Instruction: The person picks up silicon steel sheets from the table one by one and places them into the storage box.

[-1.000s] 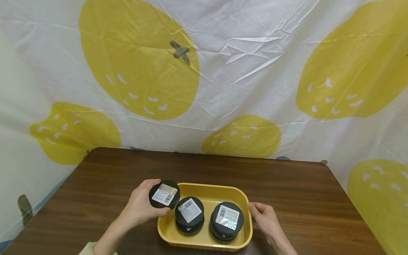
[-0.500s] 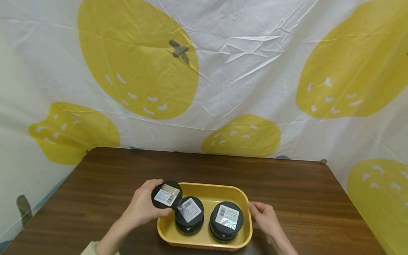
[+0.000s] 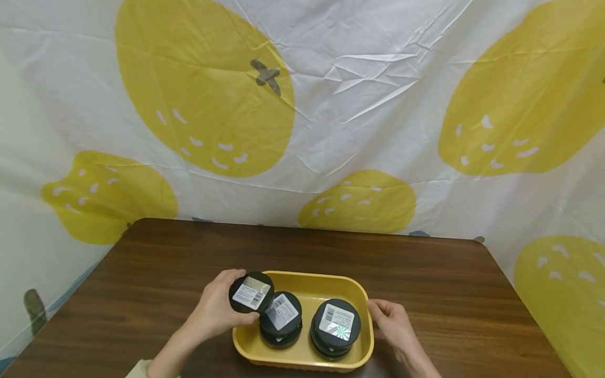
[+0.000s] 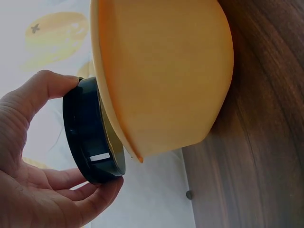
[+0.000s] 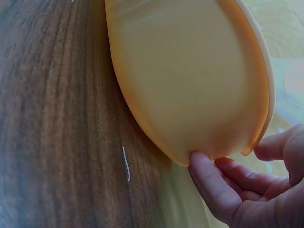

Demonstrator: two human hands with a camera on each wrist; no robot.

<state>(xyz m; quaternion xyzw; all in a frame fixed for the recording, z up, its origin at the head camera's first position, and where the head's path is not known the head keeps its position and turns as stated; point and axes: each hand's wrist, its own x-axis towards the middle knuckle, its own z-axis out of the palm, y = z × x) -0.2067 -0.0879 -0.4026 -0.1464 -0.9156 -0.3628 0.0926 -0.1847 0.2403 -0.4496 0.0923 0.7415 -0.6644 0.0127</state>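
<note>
My left hand (image 3: pixel 218 304) holds a flat round black container (image 3: pixel 251 293) by its edge, thumb on the near side and fingers on the far side. A white barcode label faces up on it. It is over the left rim of a yellow tub (image 3: pixel 326 278), overlapping in the head view a stack of similar black containers (image 3: pixel 281 315) inside. Another such stack (image 3: pixel 336 325) stands in the tub's right half. At the tub's right end, my right hand (image 3: pixel 391 323) grips the rim and wall; its fingers (image 5: pixel 209 183) press the outer wall in the right wrist view.
The tub stands on a dark brown wooden table (image 3: pixel 312 249), near the person. Behind the table hangs a white cloth (image 3: pixel 368 131) printed with yellow fruit. A thin white strip (image 5: pixel 126 164) lies on the wood in the right wrist view.
My left hand has moved slightly right and a little nearer with the black container, which now overlaps the left stack more. My right hand and the tub have stayed in place.
</note>
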